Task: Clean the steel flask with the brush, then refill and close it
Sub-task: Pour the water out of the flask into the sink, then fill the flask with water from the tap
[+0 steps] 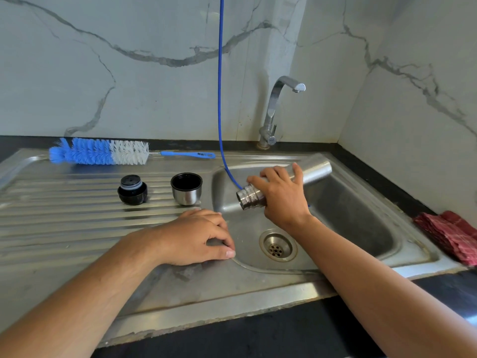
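We work at a stainless-steel sink (pixel 413 244) whose ribbed drainboard (pixel 64 215) spreads to the left, with a curved tap (pixel 276 104) at the far wall and a thin blue hose (pixel 220 86) dropping into the basin. Over that basin our right hand (pixel 281 197) wraps its fingers around the steel flask (pixel 315 167), which lies nearly level, open threaded mouth aimed left and slightly down; we judge this to be emptying or rinsing before scrubbing. The blue-and-white bottle brush (pixel 99 152) lies untouched along the far edge of the drainboard. Our left hand (pixel 196 236) rests at the near-left rim of the basin, fingers loosely curled, gripping nothing. The steel cup lid (pixel 186 188) and black stopper (pixel 132 189) stand on the drainboard, just apart. Next, we reckon, the left hand must reach far-left for the brush.
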The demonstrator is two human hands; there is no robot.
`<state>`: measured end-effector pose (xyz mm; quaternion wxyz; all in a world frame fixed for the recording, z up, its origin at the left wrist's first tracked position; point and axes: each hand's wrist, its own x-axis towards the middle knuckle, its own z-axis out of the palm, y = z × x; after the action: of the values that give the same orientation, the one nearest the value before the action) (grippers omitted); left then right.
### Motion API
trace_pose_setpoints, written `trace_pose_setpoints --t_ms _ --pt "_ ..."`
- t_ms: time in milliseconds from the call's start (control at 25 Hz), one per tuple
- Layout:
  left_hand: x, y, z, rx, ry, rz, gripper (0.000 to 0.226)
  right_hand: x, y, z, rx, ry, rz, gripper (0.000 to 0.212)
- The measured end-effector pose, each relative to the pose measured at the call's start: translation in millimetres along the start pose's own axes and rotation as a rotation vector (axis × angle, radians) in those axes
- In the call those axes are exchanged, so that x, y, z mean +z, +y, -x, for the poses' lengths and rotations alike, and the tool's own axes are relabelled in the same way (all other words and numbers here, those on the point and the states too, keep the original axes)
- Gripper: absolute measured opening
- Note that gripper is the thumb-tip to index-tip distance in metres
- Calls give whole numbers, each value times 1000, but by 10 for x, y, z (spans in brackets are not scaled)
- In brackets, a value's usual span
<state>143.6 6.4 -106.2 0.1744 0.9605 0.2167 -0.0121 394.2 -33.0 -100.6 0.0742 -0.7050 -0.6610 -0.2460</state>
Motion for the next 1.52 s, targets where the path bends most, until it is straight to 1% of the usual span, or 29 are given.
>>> trace_pose_setpoints --t_ms 40,160,200,320,400,480,560,680,760,840,960,1080,1160,1240,1320,1400,1520 --pt "0 4 7 2 -2 0 61 -42 24 6 62 0 -61 72" --pt "-27 43 23 3 42 10 37 -242 107 -77 262 32 -299 71" --pt "-25 40 27 4 65 22 35 -307 132 -153 332 30 -398 72" --pt "-47 43 57 23 145 71 43 -363 188 -415 531 20 -754 74" --pt "-103 87 95 14 186 58 44 -263 206 -502 624 58 -998 72" --pt "-143 152 150 -10 247 3 41 -107 231 -487 684 85 -1139 70" --pt "-204 246 185 -4 390 42 37 62 299 -467 712 60 -1170 68" --pt "-504 413 21 34 643 265 19 276 395 -473 762 20 -1130 61" --pt "-840 500 -343 48 739 223 10 353 403 -493 785 6 -1095 63" --pt "-1189 482 -883 -9 736 128 10 406 410 -517 797 20 -1104 65" --pt "-1508 289 -1824 -235 667 34 12 435 441 -533 816 67 -1164 62" --pt "-1505 64 -2548 -336 625 106 6 425 496 -534 829 116 -1192 58" --pt "-1469 -67 -2816 -353 621 147 17 433 519 -530 829 139 -1200 60" --pt "-1448 -157 -2945 -335 633 221 26 438 520 -537 835 145 -1205 62" --pt "-1438 -199 -3037 -283 620 284 25 449 522 -552 849 136 -1204 63" --pt "-1434 -203 -3098 -250 593 283 21 452 515 -556 868 121 -1202 65" --pt "-1448 -189 -3148 -266 593 260 15 440 509 -558 885 100 -1190 65"
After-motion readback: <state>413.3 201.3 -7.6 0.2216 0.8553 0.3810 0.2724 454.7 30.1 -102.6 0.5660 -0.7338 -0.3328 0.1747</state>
